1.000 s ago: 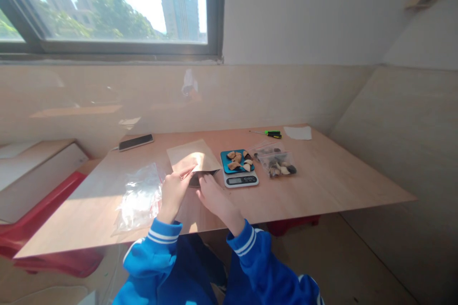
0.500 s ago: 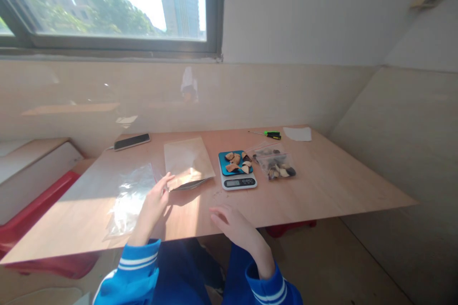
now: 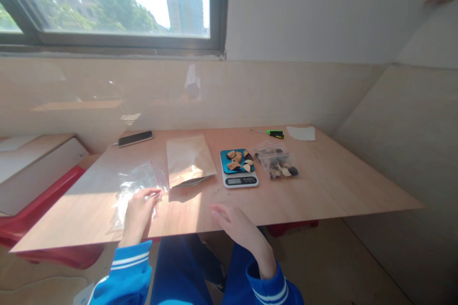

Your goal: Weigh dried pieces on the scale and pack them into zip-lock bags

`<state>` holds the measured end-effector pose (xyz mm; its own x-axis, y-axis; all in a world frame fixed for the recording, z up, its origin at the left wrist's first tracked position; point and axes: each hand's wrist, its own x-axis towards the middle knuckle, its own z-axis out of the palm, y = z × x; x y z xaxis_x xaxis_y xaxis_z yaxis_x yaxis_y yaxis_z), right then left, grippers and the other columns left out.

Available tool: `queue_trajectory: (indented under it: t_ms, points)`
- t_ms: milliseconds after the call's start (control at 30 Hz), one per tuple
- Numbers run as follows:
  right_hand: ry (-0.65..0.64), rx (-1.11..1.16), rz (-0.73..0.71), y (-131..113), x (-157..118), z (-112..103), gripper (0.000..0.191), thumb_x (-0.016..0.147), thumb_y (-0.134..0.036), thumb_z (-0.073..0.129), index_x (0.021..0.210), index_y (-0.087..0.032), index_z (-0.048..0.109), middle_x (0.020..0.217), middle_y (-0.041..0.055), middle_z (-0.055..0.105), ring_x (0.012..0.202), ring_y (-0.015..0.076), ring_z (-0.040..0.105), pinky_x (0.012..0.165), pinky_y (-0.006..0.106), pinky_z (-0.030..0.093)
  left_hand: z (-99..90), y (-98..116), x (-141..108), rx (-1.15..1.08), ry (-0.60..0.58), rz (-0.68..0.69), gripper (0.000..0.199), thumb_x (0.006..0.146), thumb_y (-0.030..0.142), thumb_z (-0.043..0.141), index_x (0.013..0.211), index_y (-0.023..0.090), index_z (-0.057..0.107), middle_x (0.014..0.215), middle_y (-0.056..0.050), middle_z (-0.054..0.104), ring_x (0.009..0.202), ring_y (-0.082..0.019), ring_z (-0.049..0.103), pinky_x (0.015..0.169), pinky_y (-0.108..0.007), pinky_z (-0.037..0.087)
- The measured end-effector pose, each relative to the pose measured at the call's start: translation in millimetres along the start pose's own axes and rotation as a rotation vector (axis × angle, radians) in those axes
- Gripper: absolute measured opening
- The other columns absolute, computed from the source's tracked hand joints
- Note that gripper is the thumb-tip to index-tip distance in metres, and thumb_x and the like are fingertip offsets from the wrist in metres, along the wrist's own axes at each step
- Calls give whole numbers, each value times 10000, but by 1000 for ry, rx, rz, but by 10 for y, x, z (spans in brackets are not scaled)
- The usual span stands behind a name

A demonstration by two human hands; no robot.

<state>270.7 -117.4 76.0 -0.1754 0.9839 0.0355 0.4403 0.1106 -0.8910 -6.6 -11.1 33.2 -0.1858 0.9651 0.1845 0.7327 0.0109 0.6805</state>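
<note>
My left hand lies over a pile of clear zip bags, its fingertips pinching a red-striped edge. To the right is a flat kraft paper pouch whose mouth gapes slightly towards me. A kitchen scale stands right of the pouch, with brown and cream chunks on its blue plate; its display cannot be read. My right hand hovers at the table's front edge below the scale, fingers loosely extended and holding nothing. Beside the scale, filled zip bags contain similar dark and pale pieces.
At the back lie a phone on the left, a green-and-black screwdriver and a white paper sheet. The wooden table meets the tiled wall behind. A red stool is at lower left.
My left hand has moved from the kraft pouch's near corner down and left to the clear zip bags, and its fingers have closed on an edge. My right hand stays nearly still.
</note>
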Motion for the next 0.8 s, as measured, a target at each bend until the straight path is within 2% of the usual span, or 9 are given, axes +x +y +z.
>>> queue_trajectory:
  t_ms: [100, 133, 167, 233, 300, 400, 500, 600, 800]
  points:
    - [33, 54, -60, -37, 30, 74, 300, 925, -260, 460, 1143, -233, 664, 1146, 65, 684, 1083, 228, 614, 975, 386, 459, -81, 152, -100, -16, 72, 7, 256, 813, 275, 540, 969, 187, 724, 889, -83, 741, 732, -239, 675, 656, -341, 512]
    - [59, 91, -78, -58, 53, 114, 295, 923, -268, 467, 1144, -235, 659, 1145, 65, 680, 1083, 225, 611, 967, 384, 466, -99, 237, -159, -18, 180, 38, 257, 826, 273, 542, 992, 186, 718, 892, -88, 739, 739, -242, 674, 661, -348, 510]
    - [96, 144, -89, -83, 82, 159, 296, 924, -286, 470, 1155, -232, 647, 1155, 69, 671, 1086, 221, 608, 959, 380, 475, -110, 338, -231, -21, 305, 113, 239, 833, 284, 562, 981, 180, 719, 900, -96, 737, 793, -252, 673, 707, -362, 509]
    - [189, 279, -91, -141, 148, 256, 328, 929, -343, 466, 1201, -220, 602, 1192, 85, 646, 1093, 213, 606, 951, 375, 487, -96, 570, -403, -68, 449, 361, 197, 849, 274, 582, 969, 184, 710, 946, -91, 741, 885, -246, 669, 795, -367, 497]
    - [280, 427, -99, -193, 208, 326, 371, 929, -401, 460, 1231, -209, 557, 1192, 100, 640, 1073, 209, 618, 930, 375, 504, -33, 798, -588, -113, 352, 668, 186, 864, 198, 572, 1013, 205, 685, 1007, -73, 738, 945, -221, 662, 847, -357, 475]
    - [413, 585, -139, -223, 248, 322, 352, 910, -445, 487, 1150, -199, 563, 1089, 101, 672, 996, 209, 652, 862, 359, 539, 133, 1026, -816, -84, 187, 870, 356, 866, 79, 543, 1172, 245, 619, 1118, -48, 713, 1023, -193, 638, 873, -339, 447]
    - [519, 609, -121, -183, 219, 205, 283, 874, -435, 560, 1032, -201, 583, 961, 76, 699, 901, 199, 680, 815, 333, 553, 308, 1099, -934, -108, 115, 920, 403, 876, 46, 503, 1219, 241, 584, 1195, -56, 682, 1080, -191, 614, 879, -340, 445]
    - [508, 571, -109, -129, 154, 84, 274, 856, -408, 599, 1040, -206, 579, 909, 57, 714, 851, 189, 691, 799, 324, 556, 412, 1115, -970, -109, 104, 938, 378, 884, 57, 490, 1193, 245, 595, 1205, -48, 680, 1080, -189, 615, 868, -340, 448]
    - [551, 457, -85, -115, 79, -18, 263, 878, -413, 555, 982, -196, 664, 948, 69, 732, 899, 211, 691, 798, 330, 559, 415, 1225, -1004, -185, 75, 895, 388, 871, 73, 512, 1210, 254, 572, 1161, -47, 690, 1100, -209, 607, 917, -381, 451]
